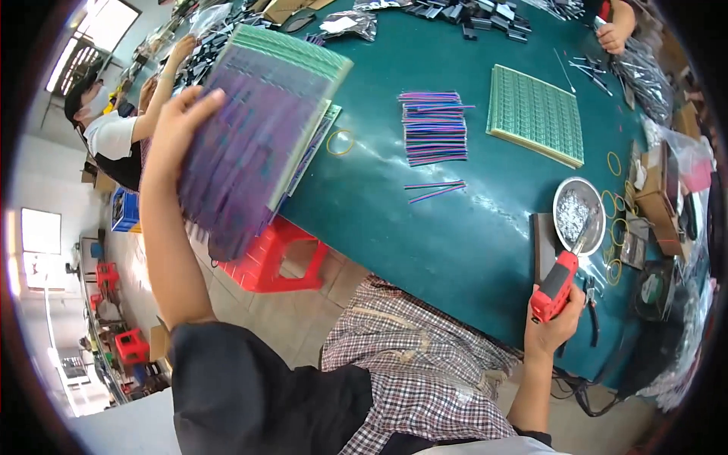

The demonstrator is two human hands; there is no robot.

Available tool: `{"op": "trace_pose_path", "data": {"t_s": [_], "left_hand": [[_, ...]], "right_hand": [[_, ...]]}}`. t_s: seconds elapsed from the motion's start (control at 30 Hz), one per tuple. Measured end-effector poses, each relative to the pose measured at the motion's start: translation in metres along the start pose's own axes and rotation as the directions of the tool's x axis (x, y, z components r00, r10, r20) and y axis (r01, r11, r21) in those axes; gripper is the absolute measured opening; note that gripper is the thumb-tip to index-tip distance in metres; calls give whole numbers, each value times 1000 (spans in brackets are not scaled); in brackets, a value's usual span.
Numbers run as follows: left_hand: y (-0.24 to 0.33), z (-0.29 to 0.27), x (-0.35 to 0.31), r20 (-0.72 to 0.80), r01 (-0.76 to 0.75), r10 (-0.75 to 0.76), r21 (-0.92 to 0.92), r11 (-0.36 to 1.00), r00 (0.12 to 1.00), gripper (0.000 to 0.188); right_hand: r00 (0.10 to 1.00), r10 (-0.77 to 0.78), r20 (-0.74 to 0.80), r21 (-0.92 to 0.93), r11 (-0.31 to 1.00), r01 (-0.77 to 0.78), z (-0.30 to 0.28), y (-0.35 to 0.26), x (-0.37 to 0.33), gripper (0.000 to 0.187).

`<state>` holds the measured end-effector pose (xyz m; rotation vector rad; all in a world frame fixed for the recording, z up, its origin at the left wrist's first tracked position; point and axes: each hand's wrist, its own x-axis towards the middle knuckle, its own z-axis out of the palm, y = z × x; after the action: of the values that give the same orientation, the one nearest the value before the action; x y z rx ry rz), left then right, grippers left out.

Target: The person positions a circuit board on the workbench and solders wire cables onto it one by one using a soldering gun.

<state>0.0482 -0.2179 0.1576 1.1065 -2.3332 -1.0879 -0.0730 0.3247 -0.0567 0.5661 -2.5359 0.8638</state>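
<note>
**Wire-covered panel [262,125] lifted at eleven o'clock, red-and-black tool [556,288] at four**

The green table [364,197] is crowded at its far side: black parts [497,19] heap up at one o'clock, and another person's hand [613,38] works at two. A co-worker [114,133] sits at ten. The raised panel hides part of the red stool [284,262] at eight. Pliers [594,315] lie just beside the right hand [560,326], and thin rubber bands [614,271] loop near the bowl [560,224] at three.

That bowl is round, shiny metal, holding whitish flakes; the tool's slender tip points over it. A ridged green slab [535,114] lies at two, near a stack of slim purple-blue wires [434,136] at one.

The left hand [176,125] is partly closed on the panel's left edge, its purple strands blurred. The right hand is curled firmly round the tool's handle.
</note>
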Motion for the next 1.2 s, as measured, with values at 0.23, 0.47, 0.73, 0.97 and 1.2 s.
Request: {"op": "trace_pose_path", "data": {"t_s": [0.23, 0.47, 0.73, 0.97, 1.2], "left_hand": [[-113, -49, 92, 120, -174, 127, 589, 789, 985, 79], [-151, -20, 92, 77, -118, 90, 568, 815, 993, 78], [-151, -21, 97, 107, -188, 155, 617, 764, 982, 68], [-11, 21, 47, 121, -441, 448, 522, 731, 886, 45], [60, 282, 0, 486, -919, 783, 263, 293, 389, 50]], "right_hand": [[1000, 11, 2, -6, 1000, -11, -2, -2, -1, 56], [1000, 2, 3, -29, 1000, -2, -3, 0, 0, 57], [999, -24, -46, -48, 999, 22, -4, 0, 2, 58], [997, -62, -53, -84, 995, 58, -1, -7, 8, 57], [999, -24, -47, -50, 999, 22, 0, -1, 4, 63]]}}
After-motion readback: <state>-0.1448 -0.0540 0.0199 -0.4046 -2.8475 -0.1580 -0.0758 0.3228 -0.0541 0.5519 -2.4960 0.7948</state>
